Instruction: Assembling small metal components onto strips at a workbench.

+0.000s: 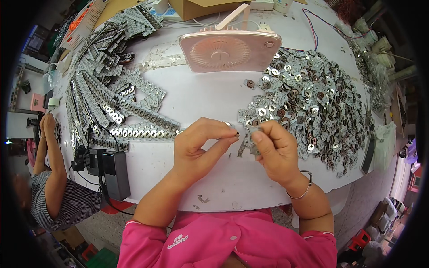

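Observation:
Over the middle of the white table, my left hand (196,145) is closed in a pinch, thumb against forefinger. A tiny dark piece (237,134) shows at its fingertips, too small to name. Close beside it, my right hand (279,149) is closed around a small grey metal part (255,135), partly hidden by the thumb and fingers. Right of that hand spreads a large heap of loose small metal parts (313,102) with round silver and brown centres. To the left lie long strips of similar metal parts (143,133), one ending near my left wrist.
A pink fan (223,51) stands behind my hands. Dark grey box (115,174) and black adapters (91,161) with cables sit at the table's front left edge. Farther back are a white basket (85,27) and a cardboard box (201,8). Another person's arms (53,156) are at far left.

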A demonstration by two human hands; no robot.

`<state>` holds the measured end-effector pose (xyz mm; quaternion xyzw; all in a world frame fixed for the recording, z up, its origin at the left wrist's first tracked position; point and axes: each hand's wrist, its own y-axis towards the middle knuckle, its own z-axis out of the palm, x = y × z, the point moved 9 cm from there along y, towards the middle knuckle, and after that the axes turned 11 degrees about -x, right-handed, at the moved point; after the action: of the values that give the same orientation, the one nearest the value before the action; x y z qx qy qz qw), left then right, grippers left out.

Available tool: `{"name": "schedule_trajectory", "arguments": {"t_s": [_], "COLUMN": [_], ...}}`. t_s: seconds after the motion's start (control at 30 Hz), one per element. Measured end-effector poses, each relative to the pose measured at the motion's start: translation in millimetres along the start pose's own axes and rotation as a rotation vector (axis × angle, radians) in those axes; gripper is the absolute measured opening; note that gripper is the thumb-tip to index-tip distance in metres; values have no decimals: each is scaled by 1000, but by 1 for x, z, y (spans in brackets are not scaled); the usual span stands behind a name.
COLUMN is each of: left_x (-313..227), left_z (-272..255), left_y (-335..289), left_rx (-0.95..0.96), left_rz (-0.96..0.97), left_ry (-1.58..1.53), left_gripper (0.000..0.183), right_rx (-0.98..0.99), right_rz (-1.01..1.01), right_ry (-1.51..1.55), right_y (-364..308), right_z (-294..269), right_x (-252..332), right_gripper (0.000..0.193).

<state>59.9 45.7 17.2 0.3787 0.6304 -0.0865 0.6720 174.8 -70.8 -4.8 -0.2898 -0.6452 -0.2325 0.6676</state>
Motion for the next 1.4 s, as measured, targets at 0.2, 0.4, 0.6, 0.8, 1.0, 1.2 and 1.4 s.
{"name": "schedule_trajectory", "arguments": {"t_s": [0.2, 0.4, 0.6, 0.8, 1.0, 1.2, 1.4], "left_x": [-4, 3, -9, -5, 2, -12, 9], "left_z": [2, 8, 2, 7, -2, 9, 13], "left_y": [-1, -6, -2, -6, -5, -8, -10], "left_rx": [8, 29, 5, 1, -103, 29, -9], "left_rz": [23, -101, 101, 59, -44, 139, -74], "left_ry": [-7, -71, -31, -47, -112, 38, 10], "left_gripper": [24, 25, 27, 29, 25, 24, 19], "right_rx": [36, 6, -19, 49, 41, 1, -11], "right_rz": [-85, -3, 115, 82, 81, 131, 100], "right_ry": [-132, -15, 65, 46, 97, 139, -109], "right_y": [1, 2, -1, 0, 1, 0, 15], "right_z": [2, 0, 2, 3, 9, 9, -11], "right_x": [2, -5, -10, -16, -11, -13, -10], "right_gripper": [17, 18, 18, 18, 19, 18, 20]}}
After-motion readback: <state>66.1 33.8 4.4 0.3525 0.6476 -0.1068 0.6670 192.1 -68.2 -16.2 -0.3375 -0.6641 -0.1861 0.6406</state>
